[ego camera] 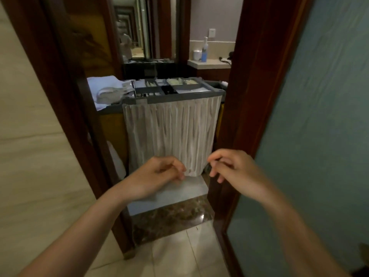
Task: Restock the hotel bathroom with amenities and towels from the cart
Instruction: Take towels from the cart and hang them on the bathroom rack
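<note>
The restocking seems hardly begun: the left hand (159,174) and right hand (233,166) each have a loosely curled grip that holds nothing, while the folded white towels (103,84) and small packed amenities (179,81) lie on the grey cart with a pleated beige curtain (179,98) ahead.

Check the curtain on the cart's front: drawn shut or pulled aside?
Drawn shut: the pleated curtain hangs spread across the cart front, edge to edge, hiding whatever sits behind it.

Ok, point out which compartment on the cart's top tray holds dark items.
The small central compartment of the tray: its contents look black, while the others hold pale or white items.
</note>
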`<move>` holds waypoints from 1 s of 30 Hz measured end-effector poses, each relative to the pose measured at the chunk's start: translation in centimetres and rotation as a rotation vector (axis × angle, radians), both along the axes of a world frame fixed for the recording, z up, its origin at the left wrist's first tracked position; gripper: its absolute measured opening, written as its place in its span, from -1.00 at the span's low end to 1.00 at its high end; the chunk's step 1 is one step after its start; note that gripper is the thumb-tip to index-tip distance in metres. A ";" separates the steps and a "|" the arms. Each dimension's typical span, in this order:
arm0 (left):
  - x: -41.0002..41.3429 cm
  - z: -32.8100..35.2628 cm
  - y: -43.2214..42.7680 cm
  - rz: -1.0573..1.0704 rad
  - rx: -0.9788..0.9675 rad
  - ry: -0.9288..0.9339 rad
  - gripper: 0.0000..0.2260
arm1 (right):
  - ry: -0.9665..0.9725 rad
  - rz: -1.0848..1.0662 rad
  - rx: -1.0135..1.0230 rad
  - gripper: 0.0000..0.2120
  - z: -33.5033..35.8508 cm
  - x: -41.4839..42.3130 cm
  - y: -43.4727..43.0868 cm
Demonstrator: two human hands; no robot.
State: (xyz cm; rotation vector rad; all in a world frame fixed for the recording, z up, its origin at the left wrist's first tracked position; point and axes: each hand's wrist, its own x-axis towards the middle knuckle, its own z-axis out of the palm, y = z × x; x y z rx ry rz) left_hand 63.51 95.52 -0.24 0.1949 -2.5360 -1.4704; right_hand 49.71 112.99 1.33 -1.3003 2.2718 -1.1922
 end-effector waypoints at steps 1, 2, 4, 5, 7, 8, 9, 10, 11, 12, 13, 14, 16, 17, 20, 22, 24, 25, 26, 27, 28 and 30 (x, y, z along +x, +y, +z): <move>-0.8 -0.1 -1.1 0.011 0.008 0.001 -0.81 | -0.002 0.012 0.004 -0.82 -0.1 -1.1 -1.1; -1.5 0.0 -2.3 0.021 0.009 0.004 -0.83 | -0.011 0.026 0.008 -0.82 -0.1 -2.2 -2.3; -3.5 0.1 -5.1 0.030 -0.001 0.014 -0.83 | -0.040 0.052 0.022 -0.84 0.0 -4.4 -4.9; -4.5 0.3 -6.7 0.033 -0.016 0.021 -0.83 | -0.052 0.062 0.034 -0.85 0.3 -5.5 -6.4; -6.9 0.5 -10.2 0.041 -0.037 0.042 -0.84 | -0.061 0.074 0.061 -0.85 0.8 -7.9 -9.7; -8.2 0.7 -12.0 0.055 -0.039 0.050 -0.84 | -0.064 0.072 0.066 -0.84 1.1 -9.1 -11.5; -9.6 0.8 -13.9 0.071 -0.033 0.059 -0.84 | -0.067 0.066 0.065 -0.84 1.4 -10.5 -13.4; -11.0 1.0 -15.8 0.086 -0.025 0.069 -0.84 | -0.067 0.064 0.064 -0.84 1.7 -11.9 -15.4; -12.4 1.1 -17.6 0.093 -0.010 0.073 -0.83 | -0.062 0.067 0.071 -0.84 1.8 -13.3 -17.2; -13.7 1.3 -19.2 0.091 0.003 0.066 -0.83 | -0.056 0.069 0.084 -0.85 1.8 -14.5 -19.0; -15.0 1.4 -20.9 0.085 0.006 0.059 -0.83 | -0.053 0.068 0.093 -0.85 1.8 -15.7 -20.6; -16.2 1.6 -22.5 0.081 -0.008 0.058 -0.84 | -0.053 0.064 0.093 -0.85 1.9 -16.9 -22.1; -18.4 2.0 -25.6 0.090 -0.033 0.059 -0.85 | -0.056 0.055 0.088 -0.85 2.0 -19.0 -24.9; -19.3 2.1 -26.9 0.109 -0.025 0.054 -0.85 | -0.055 0.059 0.091 -0.84 1.9 -19.9 -26.1; -21.2 1.6 -30.5 0.170 0.001 0.057 -0.85 | -0.056 0.095 0.059 -0.84 1.3 -22.1 -29.9; -21.9 0.9 -32.7 0.213 -0.028 0.054 -0.79 | -0.069 0.118 0.055 -0.84 0.7 -23.4 -32.6; -22.7 0.4 -35.1 0.276 -0.064 0.020 -0.82 | -0.065 0.152 0.077 -0.83 0.4 -24.9 -35.5; -23.2 0.3 -36.3 0.294 -0.092 -0.004 -0.88 | -0.052 0.173 0.090 -0.83 0.3 -25.8 -37.0; -23.7 0.1 -37.7 0.304 -0.134 -0.036 -0.91 | -0.040 0.193 0.100 -0.83 0.4 -26.8 -38.6; -24.3 0.1 -39.0 0.309 -0.165 -0.063 -0.92 | -0.030 0.211 0.106 -0.84 0.5 -27.8 -40.2; -24.8 0.2 -40.2 0.317 -0.181 -0.079 -0.91 | -0.024 0.229 0.107 -0.84 0.6 -28.8 -41.8; -26.2 0.3 -42.8 0.354 -0.196 -0.082 -0.90 | -0.030 0.262 0.096 -0.84 0.6 -31.0 -45.4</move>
